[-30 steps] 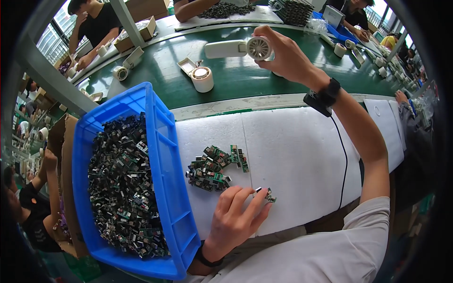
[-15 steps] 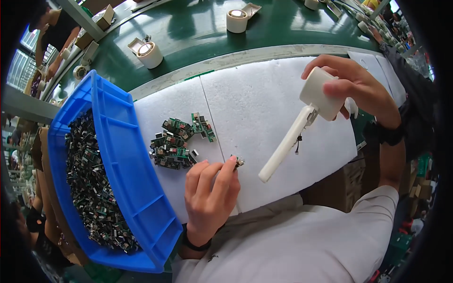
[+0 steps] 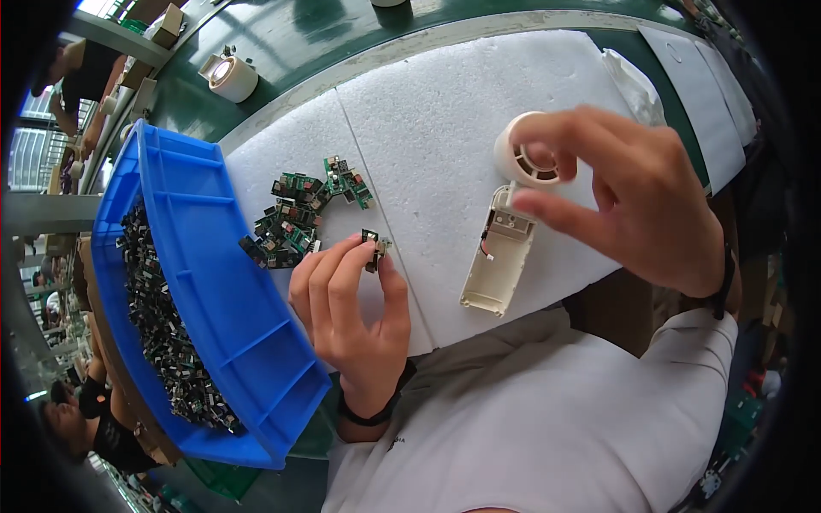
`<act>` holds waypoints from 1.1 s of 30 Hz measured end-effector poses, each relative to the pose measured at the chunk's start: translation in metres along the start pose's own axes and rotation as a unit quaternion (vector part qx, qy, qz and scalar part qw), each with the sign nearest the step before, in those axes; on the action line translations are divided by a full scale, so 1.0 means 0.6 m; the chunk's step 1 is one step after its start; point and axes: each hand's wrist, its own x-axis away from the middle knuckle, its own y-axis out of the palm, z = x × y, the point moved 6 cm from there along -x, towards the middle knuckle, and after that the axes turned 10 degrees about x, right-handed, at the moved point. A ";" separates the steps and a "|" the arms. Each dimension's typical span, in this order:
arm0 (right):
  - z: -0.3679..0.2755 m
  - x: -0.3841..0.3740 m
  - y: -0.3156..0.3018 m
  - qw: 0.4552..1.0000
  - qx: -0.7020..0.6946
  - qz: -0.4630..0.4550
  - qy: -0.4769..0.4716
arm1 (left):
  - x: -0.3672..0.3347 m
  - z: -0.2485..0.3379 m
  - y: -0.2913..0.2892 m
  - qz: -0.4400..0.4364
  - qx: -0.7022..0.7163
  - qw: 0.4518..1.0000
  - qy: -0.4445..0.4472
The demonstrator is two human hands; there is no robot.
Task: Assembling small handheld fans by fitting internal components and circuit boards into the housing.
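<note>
My left hand point(image 3: 355, 312) pinches a small circuit board point(image 3: 371, 248) between thumb and fingertips, just right of a pile of green circuit boards point(image 3: 291, 218) on the white foam sheet. A white handheld fan housing point(image 3: 492, 278) lies on the foam with the hollow inside of its handle facing up. A thin wire with a small connector point(image 3: 487, 250) shows in the handle. My right hand point(image 3: 629, 201) is open over the fan's round head point(image 3: 522, 175), thumb and index finger apart. That index finger overlaps the head; whether it touches is unclear.
A blue plastic bin point(image 3: 227, 282) on the left holds many circuit boards. Beyond the foam sheet point(image 3: 445, 94) runs a green table surface point(image 3: 291, 51) with another white fan unit point(image 3: 233, 79). White sheets point(image 3: 693, 94) lie far right. Other people sit on the left.
The fan housing has been lowered onto the foam and turned hollow side up. My right hand has loosened from it. My left hand has shifted up and left with the circuit board.
</note>
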 end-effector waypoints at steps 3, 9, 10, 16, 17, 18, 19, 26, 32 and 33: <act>-0.035 0.026 0.018 0.985 -0.134 -0.111 0.007 | -0.007 0.002 0.003 0.002 0.030 0.999 -0.020; -0.040 0.042 0.072 0.985 -0.159 -0.055 0.045 | -0.012 0.000 0.007 -0.014 0.031 0.998 -0.044; -0.037 0.044 0.075 0.983 -0.171 -0.054 0.050 | -0.013 0.000 0.005 -0.004 0.033 0.998 -0.047; -0.045 0.052 0.077 0.981 -0.187 -0.022 0.047 | -0.019 -0.023 -0.017 0.076 0.065 0.992 -0.080; -0.042 0.056 0.077 0.979 -0.199 -0.016 0.051 | -0.016 -0.028 -0.020 0.088 0.105 0.986 -0.091; -0.040 0.059 0.078 0.976 -0.211 -0.011 0.055 | -0.012 -0.032 -0.023 0.101 0.145 0.979 -0.102; -0.040 0.062 0.082 0.975 -0.217 -0.009 0.051 | -0.009 -0.036 -0.026 0.114 0.184 0.970 -0.112; -0.030 0.065 0.105 0.910 -0.376 0.009 0.176 | 0.002 -0.017 -0.002 0.060 0.291 0.950 -0.093; -0.036 0.065 0.109 0.910 -0.353 0.018 0.218 | 0.007 0.011 0.057 -0.053 0.396 0.903 -0.158; -0.038 0.064 0.108 0.912 -0.345 0.014 0.220 | 0.005 0.009 0.059 -0.037 0.418 0.887 -0.192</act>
